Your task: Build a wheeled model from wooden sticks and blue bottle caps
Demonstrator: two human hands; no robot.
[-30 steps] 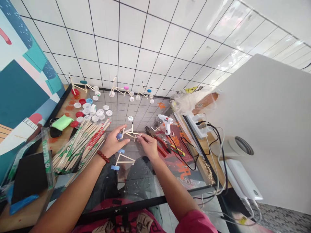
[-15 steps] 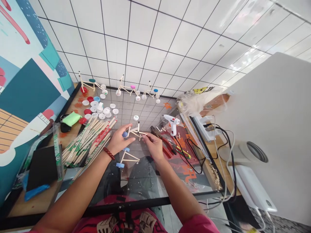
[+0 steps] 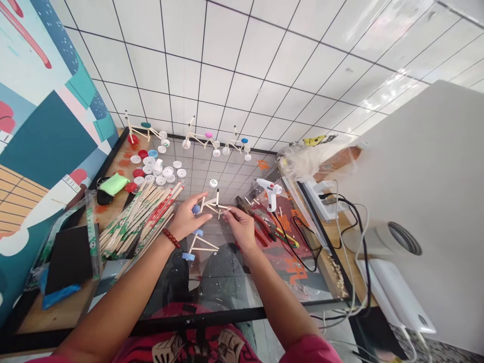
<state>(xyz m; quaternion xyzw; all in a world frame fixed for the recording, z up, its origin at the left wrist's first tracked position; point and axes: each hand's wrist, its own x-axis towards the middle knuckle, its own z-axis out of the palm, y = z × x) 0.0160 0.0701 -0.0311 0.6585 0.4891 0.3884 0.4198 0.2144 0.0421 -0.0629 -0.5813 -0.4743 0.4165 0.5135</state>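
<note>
Centre of dial: the stick frame (image 3: 210, 203) lies between the hands, low over the glass tabletop (image 3: 198, 186); twelve o'clock points to the wall.
Left hand (image 3: 186, 220): half open at nine, thumb and forefinger parted around the end bearing a blue disc (image 3: 195, 209); whether it truly grips cannot be told.
Right hand (image 3: 242, 231): thumb and forefinger nearly closed at four, pinching the frame's near-right stick end.
Second stick frame (image 3: 204, 249): between six and seven, blue caps at its left, untouched.
White cap (image 3: 214, 183): twelve, just beyond the dark-tipped post (image 3: 217, 197).
Loose caps (image 3: 159, 180): ten; bundled sticks (image 3: 140, 218) spread towards eight.
Assembled models (image 3: 209, 135): a row from ten to one, near the wall.
Glue gun (image 3: 271, 194): near three; its cord (image 3: 282, 228) runs towards four, past the pliers (image 3: 264, 222).
Hazard, joints: uneven pressure from the two hands could twist the thin sticks or part a weak joint.
Hazard, post: a forefinger brushing it could tilt it.
Hazard, cord: the right forearm, swung outward, might snag it and topple the gun; a hot nozzle, if heated, could burn fingers.
</note>
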